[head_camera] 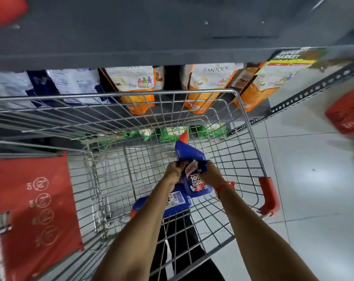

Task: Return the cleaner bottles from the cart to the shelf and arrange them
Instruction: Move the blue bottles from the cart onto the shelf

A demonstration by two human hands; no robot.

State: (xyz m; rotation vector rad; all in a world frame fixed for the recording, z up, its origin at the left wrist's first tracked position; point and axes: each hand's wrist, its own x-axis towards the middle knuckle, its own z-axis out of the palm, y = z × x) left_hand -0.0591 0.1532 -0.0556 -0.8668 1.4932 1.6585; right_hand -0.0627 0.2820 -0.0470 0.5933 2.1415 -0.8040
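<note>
A blue cleaner bottle (192,165) with a red angled cap and a Harpic label is held upright inside the wire shopping cart (241,110). My left hand (173,172) grips its left side and my right hand (211,173) grips its right side. A second blue bottle (172,201) lies on its side on the cart floor, just below and left of the held one, partly hidden by my left forearm. The grey shelf (172,37) runs across the top of the view, beyond the cart.
Orange and white refill pouches (137,86) and white packs (74,84) stand on a lower shelf behind the cart. Green packets (172,132) sit lower still. A red child-seat flap (36,209) is at left. A red basket (348,114) rests on the tiled floor at right.
</note>
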